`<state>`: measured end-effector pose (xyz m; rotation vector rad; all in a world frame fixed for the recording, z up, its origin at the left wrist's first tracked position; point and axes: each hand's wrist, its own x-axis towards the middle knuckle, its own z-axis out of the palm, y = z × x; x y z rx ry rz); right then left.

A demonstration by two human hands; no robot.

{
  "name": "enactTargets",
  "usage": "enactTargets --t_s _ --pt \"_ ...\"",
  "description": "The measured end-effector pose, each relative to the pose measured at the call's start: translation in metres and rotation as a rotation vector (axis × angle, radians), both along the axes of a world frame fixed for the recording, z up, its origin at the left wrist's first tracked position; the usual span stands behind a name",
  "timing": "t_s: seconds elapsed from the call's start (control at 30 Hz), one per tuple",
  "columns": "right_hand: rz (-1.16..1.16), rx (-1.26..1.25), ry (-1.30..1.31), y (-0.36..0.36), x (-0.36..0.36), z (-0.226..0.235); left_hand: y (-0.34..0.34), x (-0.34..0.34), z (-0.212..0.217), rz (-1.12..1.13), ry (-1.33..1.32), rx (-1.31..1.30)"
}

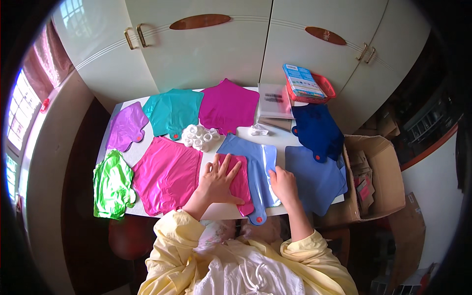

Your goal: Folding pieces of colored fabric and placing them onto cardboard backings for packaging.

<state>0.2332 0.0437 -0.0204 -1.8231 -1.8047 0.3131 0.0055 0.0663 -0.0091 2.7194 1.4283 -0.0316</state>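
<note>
Pressing down w/ fingers spread, L hand [219,181] lay open, palm-down, on small pink piece [241,186], just below centre of white table [281,141]. Light-blue sheet [259,169] overlapped it, mostly at its 3 o'clock; layer order hard to tell under the hand. Sheet's round tab, red dot on it, poked out at 6. R hand [283,186] closed, thumb + fingers pinching sheet's 3 o'clock edge.

Progress (judgement): pink piece down & flat = done; blue sheet's R strip looked creased, not laid smooth, so this one approx. midway.

Others lay spread out, apparently unworked, clock from table centre: big pink sheet [167,177] at 8-9, green sheet [112,187] 8, purple sheet [127,125] 10, teal sheet [173,113] 11, magenta sheet [228,106] 12, navy sheet [318,130] 2, second blue sheet [314,179] 4. White rolls [199,136] bunched nr. 11. Cardboard box [386,177] at 3-4, pieces inside.
</note>
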Motion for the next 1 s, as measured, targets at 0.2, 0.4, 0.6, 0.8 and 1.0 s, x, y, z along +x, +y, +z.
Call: enactTargets --t_s 0.2,0.4,0.6,0.8,1.0 --pt "0.009 0.004 -0.010 0.003 0.004 -0.005 0.000 -0.002 -0.003 -0.002 -0.010 0.027" --pt "0.024 -0.092 0.055 0.001 -0.001 0.015 -0.001 -0.002 -0.003 0.002 -0.012 0.029" --pt "0.113 0.003 -0.028 -0.020 -0.027 0.012 -0.002 0.000 0.000 0.012 0.000 0.019" --pt "0.323 0.166 -0.067 -0.033 -0.054 -0.003 0.000 -0.004 -0.007 -0.005 -0.023 0.056" --pt "0.402 0.138 -0.211 -0.038 -0.058 -0.012 0.001 -0.005 -0.009 -0.018 -0.018 0.050"
